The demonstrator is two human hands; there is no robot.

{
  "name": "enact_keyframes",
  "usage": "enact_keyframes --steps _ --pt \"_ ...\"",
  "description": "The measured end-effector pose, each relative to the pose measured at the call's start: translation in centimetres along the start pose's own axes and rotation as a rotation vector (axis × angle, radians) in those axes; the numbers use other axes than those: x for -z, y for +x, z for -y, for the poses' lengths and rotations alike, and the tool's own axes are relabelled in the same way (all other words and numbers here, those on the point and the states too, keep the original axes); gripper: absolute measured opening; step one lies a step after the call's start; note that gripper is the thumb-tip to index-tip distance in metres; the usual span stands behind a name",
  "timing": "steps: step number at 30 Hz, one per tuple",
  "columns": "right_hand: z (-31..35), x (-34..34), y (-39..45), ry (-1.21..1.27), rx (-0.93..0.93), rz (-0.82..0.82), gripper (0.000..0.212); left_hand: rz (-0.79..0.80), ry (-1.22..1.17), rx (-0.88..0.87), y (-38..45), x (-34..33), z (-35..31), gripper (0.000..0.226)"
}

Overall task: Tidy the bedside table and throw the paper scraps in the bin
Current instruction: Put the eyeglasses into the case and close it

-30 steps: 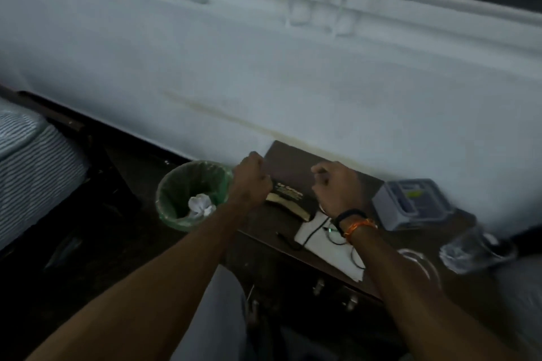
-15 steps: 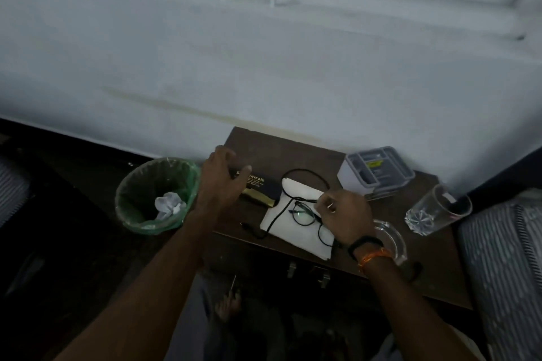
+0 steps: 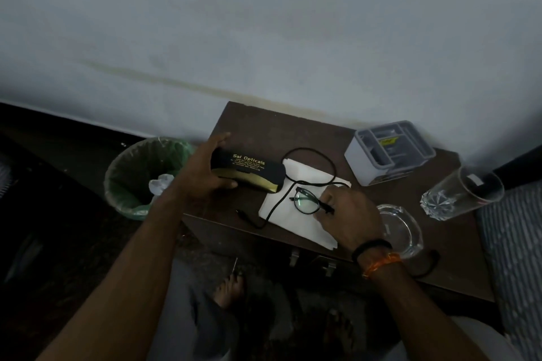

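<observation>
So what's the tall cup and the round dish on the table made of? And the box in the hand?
The tall cup looks like clear glass: you see through it, and its thick base sparkles. The round dish also looks like heavy clear glass, shiny at the rim. The box in the left hand seems a matte black case with gold print, maybe plastic or leatherette; hard to tell.

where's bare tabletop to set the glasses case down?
Best patch: back of the table by the wall, between the glasses case and the grey box. Another: front right, past the ashtray. The middle is crowded: paper, glasses, cord.
</observation>
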State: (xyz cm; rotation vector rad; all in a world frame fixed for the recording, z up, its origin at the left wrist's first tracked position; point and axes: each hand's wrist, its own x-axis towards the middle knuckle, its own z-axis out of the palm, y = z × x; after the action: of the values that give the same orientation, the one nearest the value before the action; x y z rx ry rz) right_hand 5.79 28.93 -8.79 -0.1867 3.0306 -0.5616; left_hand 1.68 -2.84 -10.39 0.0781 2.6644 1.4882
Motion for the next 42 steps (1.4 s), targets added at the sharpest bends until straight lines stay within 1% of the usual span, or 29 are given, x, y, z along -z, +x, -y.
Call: enact_keyframes --steps 2,3,6,9,11,13,14,15,18,20,21,22,25,28,30,33,34,36,38,42 --pt "0.2 0.1 0.3 -0.013 -0.016 -0.009 0.008 0.001 0.024 0.002 -0.1 0.1 -0.3 0.106" --pt "0.2 0.3 0.5 0.003 -0.031 -0.007 0.006 -0.01 0.038 0.005 -0.1 0.2 -0.3 0.101" --pt "0.2 1.1 0.9 0.114 -0.077 0.021 0.007 -0.078 0.008 0.033 -0.3 0.7 -0.3 0.072" --pt "-0.3 2.4 1.2 0.196 -0.147 0.089 0.008 -0.138 0.037 0.015 -1.0 1.6 0.3 0.05" --pt "-0.8 3.3 1.4 0.247 -0.193 0.131 0.009 -0.142 0.059 0.007 -1.5 2.2 0.8 0.042" --pt "-1.1 3.9 1.6 0.291 -0.212 0.157 0.011 -0.127 0.032 0.022 -1.9 2.6 1.4 0.037" --pt "-1.2 4.2 1.6 0.318 -0.216 0.161 0.012 -0.118 0.017 0.033 -2.0 2.6 1.7 0.037" --pt "-1.1 4.4 1.6 0.343 -0.216 0.16 0.012 -0.111 0.007 0.04 -2.0 2.6 1.8 0.043" --pt "-0.7 4.9 1.6 0.399 -0.185 0.137 0.015 -0.082 -0.038 0.056 -1.7 2.4 1.5 0.074" --pt "-0.4 5.1 1.6 0.426 -0.156 0.145 0.017 -0.015 -0.035 0.052 -1.3 1.9 0.9 0.096" --pt "-0.2 5.2 1.7 0.441 -0.144 0.154 0.018 0.01 -0.016 0.045 -1.1 1.8 0.7 0.105" --pt "-0.2 5.2 1.7 0.465 -0.137 0.165 0.019 0.019 0.015 0.035 -0.9 1.6 0.6 0.108" --pt "-0.1 5.4 1.6 0.641 -0.132 0.2 0.018 0.015 0.106 0.008 -0.2 1.3 0.6 0.1" --pt "0.3 5.8 1.5 0.849 -0.114 0.247 0.018 0.016 0.167 0.038 -0.1 1.3 0.6 0.088" --pt "0.9 6.1 1.6 0.967 -0.1 0.263 0.01 0.008 0.177 0.042 -0.1 1.3 0.2 0.082" --pt "1.2 6.0 1.9 1.106 -0.098 0.251 0.017 -0.071 0.103 0.066 -0.3 1.3 -0.8 0.07" --pt "1.2 6.0 2.1 1.143 -0.1 0.236 0.015 -0.099 0.065 0.07 -0.4 1.4 -1.2 0.066" --pt "1.3 6.0 2.4 1.199 -0.106 0.209 0.002 -0.13 -0.026 0.08 -0.6 1.6 -1.5 0.061" --pt "1.4 6.0 2.6 1.219 -0.103 0.172 0.015 -0.162 -0.103 0.092 -0.7 1.8 -1.6 0.06" --pt "2.0 6.3 2.8 1.242 -0.04 0.156 0.016 -0.191 -0.257 0.109 -0.8 1.5 -3.2 0.055"
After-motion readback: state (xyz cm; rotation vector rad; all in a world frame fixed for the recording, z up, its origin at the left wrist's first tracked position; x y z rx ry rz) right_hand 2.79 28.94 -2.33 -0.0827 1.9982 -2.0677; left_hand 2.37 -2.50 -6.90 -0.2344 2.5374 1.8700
